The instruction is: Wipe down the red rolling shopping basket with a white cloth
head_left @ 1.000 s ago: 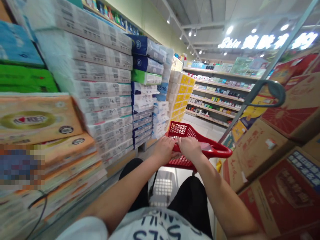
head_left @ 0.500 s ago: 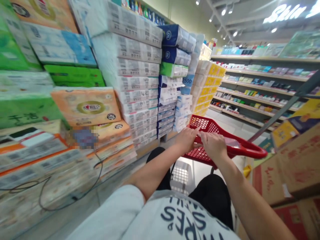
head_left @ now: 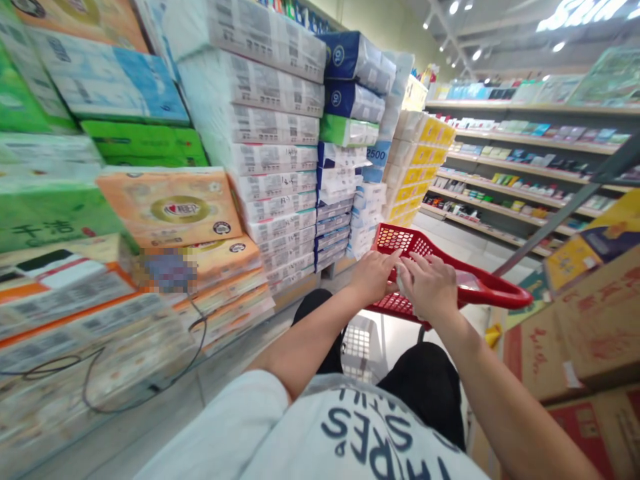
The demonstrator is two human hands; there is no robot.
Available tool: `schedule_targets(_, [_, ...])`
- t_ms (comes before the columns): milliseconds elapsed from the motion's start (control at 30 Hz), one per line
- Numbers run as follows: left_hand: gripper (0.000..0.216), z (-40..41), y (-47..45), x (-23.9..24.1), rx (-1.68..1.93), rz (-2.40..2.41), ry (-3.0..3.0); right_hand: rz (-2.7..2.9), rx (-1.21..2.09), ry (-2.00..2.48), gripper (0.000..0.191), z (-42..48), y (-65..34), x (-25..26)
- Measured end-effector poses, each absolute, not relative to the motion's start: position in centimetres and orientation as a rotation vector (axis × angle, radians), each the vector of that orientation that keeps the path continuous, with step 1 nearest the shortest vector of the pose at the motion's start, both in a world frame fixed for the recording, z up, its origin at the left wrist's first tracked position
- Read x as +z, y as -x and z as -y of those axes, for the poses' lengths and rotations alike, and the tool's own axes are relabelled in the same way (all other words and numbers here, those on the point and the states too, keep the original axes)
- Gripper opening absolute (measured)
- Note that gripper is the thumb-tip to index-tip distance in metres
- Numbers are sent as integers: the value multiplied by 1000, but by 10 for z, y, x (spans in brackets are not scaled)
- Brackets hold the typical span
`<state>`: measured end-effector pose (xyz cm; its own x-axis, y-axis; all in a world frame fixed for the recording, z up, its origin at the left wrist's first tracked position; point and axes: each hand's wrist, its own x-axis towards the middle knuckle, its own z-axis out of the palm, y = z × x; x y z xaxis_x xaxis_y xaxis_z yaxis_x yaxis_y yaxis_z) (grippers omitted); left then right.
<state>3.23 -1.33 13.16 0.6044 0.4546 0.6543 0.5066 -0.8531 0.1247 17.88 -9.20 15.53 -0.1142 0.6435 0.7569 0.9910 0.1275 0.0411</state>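
A red plastic shopping cart (head_left: 483, 288) stands in front of me in a shop aisle, its mesh basket (head_left: 400, 240) pointing ahead. My left hand (head_left: 371, 277) and my right hand (head_left: 431, 288) lie side by side on the cart's handle, fingers curled loosely over it and almost touching. A small pale patch shows between the two hands; I cannot make out what it is. My black trousers and white printed shirt fill the bottom of the view.
Tall stacks of wrapped tissue packs (head_left: 270, 133) line the left, with orange packs (head_left: 170, 207) and a loose black cable (head_left: 100, 393) low down. Cardboard boxes (head_left: 590, 333) crowd the right. A slanted grey pole (head_left: 560, 220) crosses there. Stocked shelves (head_left: 500, 180) stand ahead.
The view has swung left and the cart has rolled a little forward along the aisle. Both hands stay on the handle, with their fingers lying looser than a second ago.
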Motion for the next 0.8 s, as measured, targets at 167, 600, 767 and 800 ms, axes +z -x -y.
schedule_targets(167, [82, 5, -24, 132, -1118, 815, 2728, 1957, -587, 1455, 28, 85, -173, 155])
schedule_targets(600, [65, -3, -12, 137, -1104, 829, 2730, 1650, -607, 1687, 32, 71, -209, 181])
schedule_targets(767, [39, 13, -11, 153, -1076, 937, 2598, 1864, -844, 1574, 39, 88, -194, 149])
schedule_targets(800, [40, 18, -15, 154, -1095, 971, 2541, 1878, -867, 1540, 38, 90, -192, 148])
